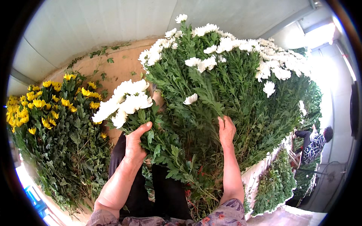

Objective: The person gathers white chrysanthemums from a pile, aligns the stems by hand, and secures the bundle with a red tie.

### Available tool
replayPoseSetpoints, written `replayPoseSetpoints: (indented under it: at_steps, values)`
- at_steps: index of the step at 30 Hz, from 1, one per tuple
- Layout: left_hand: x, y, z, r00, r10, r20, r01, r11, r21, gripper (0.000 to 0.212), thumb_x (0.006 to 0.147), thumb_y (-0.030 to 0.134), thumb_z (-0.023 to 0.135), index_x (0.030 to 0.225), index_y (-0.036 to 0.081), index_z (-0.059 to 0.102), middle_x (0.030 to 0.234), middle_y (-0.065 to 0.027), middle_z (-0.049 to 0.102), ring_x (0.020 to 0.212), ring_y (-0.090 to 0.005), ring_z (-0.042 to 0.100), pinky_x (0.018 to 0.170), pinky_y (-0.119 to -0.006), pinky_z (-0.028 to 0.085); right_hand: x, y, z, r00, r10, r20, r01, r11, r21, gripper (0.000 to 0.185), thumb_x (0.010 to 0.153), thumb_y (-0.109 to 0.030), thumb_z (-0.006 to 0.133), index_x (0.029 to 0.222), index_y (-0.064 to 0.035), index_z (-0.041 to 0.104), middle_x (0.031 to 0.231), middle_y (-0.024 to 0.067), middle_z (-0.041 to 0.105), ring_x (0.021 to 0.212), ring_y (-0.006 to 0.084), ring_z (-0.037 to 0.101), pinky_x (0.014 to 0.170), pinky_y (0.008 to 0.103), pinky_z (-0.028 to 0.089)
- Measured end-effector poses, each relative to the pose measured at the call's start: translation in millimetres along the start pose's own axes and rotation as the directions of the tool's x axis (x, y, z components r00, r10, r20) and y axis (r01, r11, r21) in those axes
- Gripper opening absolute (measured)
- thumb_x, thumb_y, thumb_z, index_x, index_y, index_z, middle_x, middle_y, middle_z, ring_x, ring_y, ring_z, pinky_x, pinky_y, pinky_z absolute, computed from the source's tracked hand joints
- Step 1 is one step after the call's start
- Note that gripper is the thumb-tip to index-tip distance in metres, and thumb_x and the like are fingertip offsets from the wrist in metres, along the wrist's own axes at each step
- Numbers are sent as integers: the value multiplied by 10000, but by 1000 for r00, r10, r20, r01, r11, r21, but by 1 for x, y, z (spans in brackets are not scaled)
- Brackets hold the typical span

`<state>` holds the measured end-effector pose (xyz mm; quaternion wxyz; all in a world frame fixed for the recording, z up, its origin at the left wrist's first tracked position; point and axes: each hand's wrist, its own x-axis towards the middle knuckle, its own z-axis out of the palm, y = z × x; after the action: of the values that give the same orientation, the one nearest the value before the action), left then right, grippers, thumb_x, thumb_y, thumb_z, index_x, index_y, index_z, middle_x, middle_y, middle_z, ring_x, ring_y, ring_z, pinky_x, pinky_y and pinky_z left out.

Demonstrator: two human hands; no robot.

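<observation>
My left hand (137, 141) grips a bunch of white chrysanthemums (124, 101) by its leafy stems, blooms pointing up and to the left. The lower stems of that bunch slant down to the right across my lap. My right hand (227, 130) is closed around a green chrysanthemum stem (208, 97) at the front of a large heap of white chrysanthemums (226, 73). White blooms line the heap's far edge, with the leafy stems towards me. A single white bloom (190, 99) rests against the leaves between my hands.
Yellow chrysanthemums (66, 103) are piled at the left. Scattered leaves lie on the tan floor (118, 66) by the pale wall (99, 25). At the far right sits another person (314, 147) in a patterned top, near a fan (333, 172) and more green stems (274, 180).
</observation>
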<state>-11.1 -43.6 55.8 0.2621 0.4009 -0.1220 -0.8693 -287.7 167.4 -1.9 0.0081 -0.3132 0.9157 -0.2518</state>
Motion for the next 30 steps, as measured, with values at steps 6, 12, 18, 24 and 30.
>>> replayPoseSetpoints:
  at_steps: [6,12,18,24,30]
  values:
    - [2,-6,-1,998,51,32,-52,997,48,373,827,158,675,1153,4,580,986,-92,659,850,-224,650,791,-368,550,-16,53,-20,992,-122,0,113,918,-380,332,871,-206,670,1189,-126,613,1033,110,619,875,307,634,732,425,521]
    - [-3,-3,8,999,-36,-17,36,999,1,336,829,45,656,1149,-10,571,988,-95,653,844,-226,662,764,-362,569,-17,69,7,979,-173,108,203,846,-493,379,859,-373,676,1118,-97,655,1076,89,564,972,280,552,836,417,467]
    - [-4,-6,14,999,-35,32,34,999,19,310,838,61,652,1128,-20,583,965,-105,663,824,-225,668,754,-365,571,75,57,8,962,-144,-233,17,882,-472,338,943,-263,593,1207,-53,580,1193,108,550,1081,298,516,962,461,408]
    - [-2,-9,11,1000,-19,22,19,999,33,292,833,63,666,1102,-29,596,966,-105,668,821,-208,664,758,-345,562,97,56,-9,990,-38,-138,-26,901,-434,264,946,-207,584,1183,-93,601,1057,102,572,1028,304,556,842,430,498]
    - [10,-20,-2,998,22,57,-27,995,96,370,859,163,612,1174,-23,556,994,-117,653,858,-240,656,784,-377,550,77,46,-53,936,-26,-352,-15,993,-114,238,999,-211,505,1163,-66,598,1103,144,651,965,309,643,856,410,507]
